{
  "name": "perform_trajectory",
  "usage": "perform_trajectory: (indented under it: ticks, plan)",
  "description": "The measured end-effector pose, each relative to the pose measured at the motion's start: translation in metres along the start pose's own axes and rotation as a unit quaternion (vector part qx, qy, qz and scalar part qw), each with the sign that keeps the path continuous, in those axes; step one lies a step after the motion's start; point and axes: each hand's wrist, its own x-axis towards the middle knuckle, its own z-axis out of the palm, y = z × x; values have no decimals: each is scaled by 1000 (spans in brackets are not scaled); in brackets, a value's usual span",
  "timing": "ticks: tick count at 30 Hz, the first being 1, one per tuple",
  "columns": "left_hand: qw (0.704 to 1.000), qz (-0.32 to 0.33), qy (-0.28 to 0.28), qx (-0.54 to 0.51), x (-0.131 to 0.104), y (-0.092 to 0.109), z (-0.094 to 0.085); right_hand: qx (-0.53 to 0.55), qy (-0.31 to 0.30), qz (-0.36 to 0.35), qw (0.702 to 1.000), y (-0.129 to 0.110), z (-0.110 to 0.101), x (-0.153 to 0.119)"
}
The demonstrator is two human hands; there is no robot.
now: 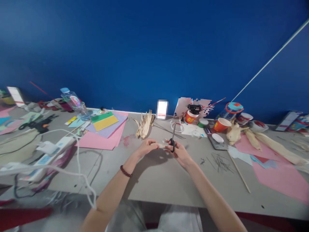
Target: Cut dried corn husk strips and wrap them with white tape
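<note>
Over the middle of the table my left hand [147, 147] is closed, its fingertips pinching one end of a small pale strip [162, 146] that looks like dried corn husk. Close by on the right, my right hand [180, 154] has black-handled scissors [172, 144] in it, the blades pointing up and away from me. Its fingertips meet the strip's other end; whether they grip it is hard to tell. Just beyond my hands a bundle of dried corn husks [144, 125] lies on the grey table [159, 183].
Coloured sheets [98, 140] and a white power strip [48, 159] with looping cable lie left. Near the wall stand a water bottle [72, 98], a phone [162, 109] and a red paper cup [221, 125]. Thin wires [220, 162] and a wooden stick [238, 172] lie right.
</note>
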Motion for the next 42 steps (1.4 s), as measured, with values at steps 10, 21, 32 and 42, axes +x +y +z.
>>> perform_trajectory:
  ticks: [10, 21, 32, 42]
  plan:
    - [997, -15, -65, 24, -1, 3, 5, -65, 9, -33, 997, 6, 1, -2]
    - [972, 19, 235, -7, 18, -24, 18, -83, 120, -107, 983, 6, 5, -4]
    - [976, -48, 34, -209, 11, -13, 33, -97, 170, -180, 964, 15, 8, -4]
    - [978, -17, 95, -183, 8, -7, 41, -93, 133, -146, 976, 21, 17, -8]
